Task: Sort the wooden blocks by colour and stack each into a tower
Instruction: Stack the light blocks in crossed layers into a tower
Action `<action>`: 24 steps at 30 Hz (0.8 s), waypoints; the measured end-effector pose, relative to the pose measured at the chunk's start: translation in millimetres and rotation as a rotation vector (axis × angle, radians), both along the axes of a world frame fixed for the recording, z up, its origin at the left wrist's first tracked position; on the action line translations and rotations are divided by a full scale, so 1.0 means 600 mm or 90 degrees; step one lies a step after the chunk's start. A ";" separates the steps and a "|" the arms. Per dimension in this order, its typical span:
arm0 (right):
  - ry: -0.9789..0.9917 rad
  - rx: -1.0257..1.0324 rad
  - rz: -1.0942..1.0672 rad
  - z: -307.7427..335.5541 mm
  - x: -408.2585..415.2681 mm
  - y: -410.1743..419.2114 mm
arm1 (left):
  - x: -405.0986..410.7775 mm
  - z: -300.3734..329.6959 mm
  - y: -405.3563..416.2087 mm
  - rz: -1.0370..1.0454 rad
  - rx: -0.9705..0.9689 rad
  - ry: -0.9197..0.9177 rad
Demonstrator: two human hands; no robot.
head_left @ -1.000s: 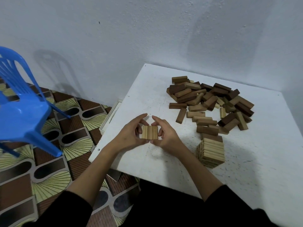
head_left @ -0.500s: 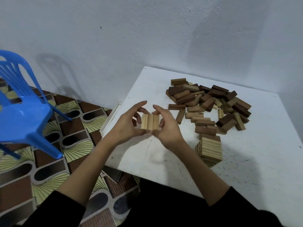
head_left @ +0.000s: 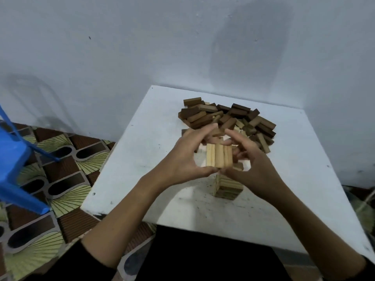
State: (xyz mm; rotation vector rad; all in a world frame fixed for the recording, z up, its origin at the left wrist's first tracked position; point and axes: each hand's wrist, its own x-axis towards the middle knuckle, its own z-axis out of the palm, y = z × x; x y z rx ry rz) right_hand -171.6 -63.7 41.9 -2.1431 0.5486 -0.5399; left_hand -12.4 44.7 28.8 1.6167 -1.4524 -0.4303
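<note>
Broadly, the white worktop (head_left: 142,159) carries an unsorted heap of blocks (head_left: 229,118) at twelve o'clock — dark and mid-brown mostly — and a low pale tower (head_left: 228,187) nearer the person. Above that tower, both hands hold a row of three pale blocks (head_left: 219,158) side by side: the left hand (head_left: 182,157) at nine o'clock, the right hand (head_left: 257,169) at three, each grip narrow and pinching the row's ends. Judging by this, a new pale layer is being placed — next it needs lowering level, squared over the tower.
</note>
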 end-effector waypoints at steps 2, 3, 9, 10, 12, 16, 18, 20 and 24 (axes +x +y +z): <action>0.024 0.002 -0.020 -0.014 -0.029 -0.013 | -0.021 -0.007 -0.016 -0.031 0.026 -0.004; 0.037 0.009 -0.034 -0.020 -0.043 -0.019 | -0.031 -0.012 -0.025 -0.044 0.043 -0.010; 0.069 0.027 -0.034 -0.055 -0.069 -0.027 | -0.052 -0.041 -0.044 -0.072 0.095 -0.019; 0.068 0.027 -0.033 -0.060 -0.070 -0.029 | -0.054 -0.044 -0.044 -0.069 0.097 -0.019; 0.072 0.020 -0.033 -0.070 -0.072 -0.034 | -0.059 -0.047 -0.045 -0.058 0.101 -0.015; 0.081 0.023 -0.032 -0.089 -0.070 -0.045 | -0.064 -0.052 -0.046 -0.053 0.123 -0.019; 0.079 0.015 -0.023 -0.096 -0.071 -0.047 | -0.064 -0.057 -0.045 -0.056 0.125 -0.013; 0.076 0.010 -0.020 -0.096 -0.074 -0.046 | -0.064 -0.061 -0.044 -0.057 0.120 -0.016; 0.091 0.001 -0.020 -0.094 -0.082 -0.049 | -0.064 -0.063 -0.044 -0.057 0.114 -0.022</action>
